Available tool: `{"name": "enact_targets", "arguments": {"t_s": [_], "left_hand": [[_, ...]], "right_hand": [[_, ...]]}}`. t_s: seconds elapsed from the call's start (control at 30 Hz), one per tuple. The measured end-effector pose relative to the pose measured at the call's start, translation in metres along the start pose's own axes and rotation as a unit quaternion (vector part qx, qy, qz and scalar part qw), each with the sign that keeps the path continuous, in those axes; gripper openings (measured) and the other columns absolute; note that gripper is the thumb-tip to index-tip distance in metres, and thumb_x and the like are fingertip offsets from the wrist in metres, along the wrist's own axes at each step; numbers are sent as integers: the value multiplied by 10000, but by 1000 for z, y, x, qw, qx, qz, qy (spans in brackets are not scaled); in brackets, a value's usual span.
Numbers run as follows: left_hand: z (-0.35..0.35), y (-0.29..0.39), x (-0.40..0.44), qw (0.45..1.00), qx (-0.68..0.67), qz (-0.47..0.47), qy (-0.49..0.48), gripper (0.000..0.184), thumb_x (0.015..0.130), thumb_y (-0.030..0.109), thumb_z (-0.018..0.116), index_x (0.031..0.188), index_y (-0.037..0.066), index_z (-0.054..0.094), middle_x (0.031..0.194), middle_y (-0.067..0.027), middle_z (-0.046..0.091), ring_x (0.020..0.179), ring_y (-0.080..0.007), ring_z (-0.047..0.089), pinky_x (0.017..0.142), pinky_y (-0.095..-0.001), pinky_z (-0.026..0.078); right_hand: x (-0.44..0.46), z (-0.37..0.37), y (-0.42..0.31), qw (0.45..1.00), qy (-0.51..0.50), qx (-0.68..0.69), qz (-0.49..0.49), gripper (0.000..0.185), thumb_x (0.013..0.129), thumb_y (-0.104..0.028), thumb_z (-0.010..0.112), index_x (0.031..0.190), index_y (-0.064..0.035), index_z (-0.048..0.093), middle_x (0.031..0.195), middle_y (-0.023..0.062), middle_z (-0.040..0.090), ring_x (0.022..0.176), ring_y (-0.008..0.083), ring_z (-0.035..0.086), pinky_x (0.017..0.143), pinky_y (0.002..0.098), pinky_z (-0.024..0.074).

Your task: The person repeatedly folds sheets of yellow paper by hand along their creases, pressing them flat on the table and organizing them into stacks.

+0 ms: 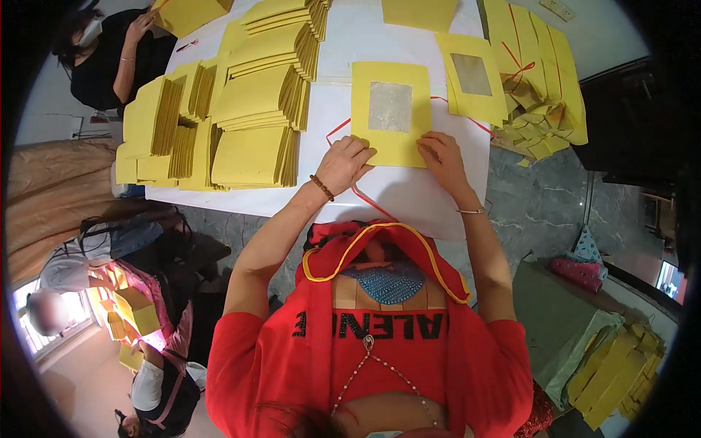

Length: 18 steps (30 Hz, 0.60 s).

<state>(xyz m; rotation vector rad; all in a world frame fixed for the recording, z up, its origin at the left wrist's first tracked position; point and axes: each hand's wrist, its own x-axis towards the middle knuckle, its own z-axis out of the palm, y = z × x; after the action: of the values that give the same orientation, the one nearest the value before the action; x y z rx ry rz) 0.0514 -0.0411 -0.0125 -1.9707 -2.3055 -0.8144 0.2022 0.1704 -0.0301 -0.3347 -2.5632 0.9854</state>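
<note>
A yellow sheet of joss paper (391, 150) with a silver foil patch (390, 106) lies in front of me on the white-topped table (321, 157). Whether it is a single sheet or a stack, I cannot tell. My left hand (349, 162) grips its near left corner, fingers bent over the edge. On the near right edge, my right hand (442, 158) pinches the paper between thumb and fingers. A red string (337, 130) runs out from under the paper on both sides. Another red length (374, 204) trails over the table edge towards my lap.
Folded yellow paper stacks (252, 157) fill the table's left side. More foil-patched sheets (475, 95) lie at the right, beside string-tied yellow bundles (529, 44). A person (117, 62) is at the far left; others (157, 379) handle yellow paper below. Yellow bundles (617, 372) are at lower right.
</note>
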Motion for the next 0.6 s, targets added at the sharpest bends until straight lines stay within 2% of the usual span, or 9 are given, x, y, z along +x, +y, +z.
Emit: {"name": "enact_targets", "arguments": {"t_s": [0.13,0.2,0.33,0.43,0.5,0.53,0.6], "left_hand": [[-5,-1,4,1000,-4,1,-21,330,711,176,683,1008,61,597,984,-74,554,923,-252,508,795,-359,431],[-8,-2,7,1000,-4,6,-30,330,712,180,682,1008,61,598,981,-75,555,920,-251,509,791,-358,433],[-8,-7,10,998,-29,3,-58,317,720,187,678,997,53,603,975,-81,559,922,-262,509,789,-358,438],[-10,-11,13,996,-55,2,-66,278,733,185,671,967,47,614,963,-84,569,914,-270,520,786,-360,443],[-13,-12,15,995,-68,-1,-67,250,742,181,666,945,43,621,949,-86,578,902,-273,530,780,-361,447],[-14,-13,17,994,-85,-4,-67,219,754,175,655,922,39,625,922,-88,587,882,-273,541,768,-361,452],[-14,-16,19,992,-102,-8,-68,190,765,168,644,899,35,629,894,-91,596,862,-273,551,757,-360,457]], "right_hand": [[-2,4,5,997,4,69,29,128,791,-61,620,914,-35,645,1039,75,580,940,236,537,777,305,460],[-2,5,6,987,20,145,67,119,764,-110,643,859,-39,652,995,81,612,880,257,556,784,342,451],[-3,6,14,991,13,121,48,131,773,-115,635,874,-34,654,1007,84,612,896,249,557,796,335,450],[-5,3,19,989,3,140,42,148,805,-134,609,896,-28,659,1029,88,610,918,250,557,803,332,449],[-5,-1,18,985,-44,159,50,195,866,-130,543,962,2,649,1099,82,573,996,201,523,790,273,455],[-5,-3,16,985,-43,160,50,195,866,-130,543,962,2,649,1099,82,573,996,201,523,790,273,455],[-4,-6,10,973,-51,204,96,217,877,-153,530,968,1,654,1106,85,572,1045,211,504,873,290,416]]}}
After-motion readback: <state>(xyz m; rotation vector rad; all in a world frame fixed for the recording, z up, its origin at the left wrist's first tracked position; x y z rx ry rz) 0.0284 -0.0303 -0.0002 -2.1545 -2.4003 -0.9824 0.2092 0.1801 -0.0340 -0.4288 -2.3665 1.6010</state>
